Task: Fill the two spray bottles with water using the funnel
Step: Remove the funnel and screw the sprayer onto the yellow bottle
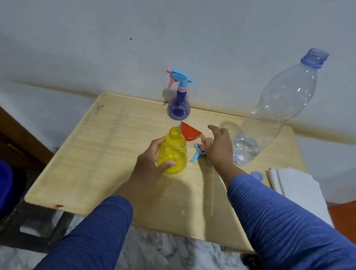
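Observation:
My left hand grips the yellow spray bottle, which stands upright with its neck uncapped near the middle of the wooden table. Its blue and pink spray head lies on the table just right of it, with the thin dip tube trailing toward me. My right hand is over that spray head with its fingers loosely extended toward the red funnel, which lies behind the yellow bottle. The purple spray bottle, with its head on, stands at the far edge by the wall.
A large clear plastic bottle, uncapped and with a little water at the bottom, stands at the right. Its purple cap and a stack of white paper lie at the table's right edge. A blue tub sits on the floor at the left.

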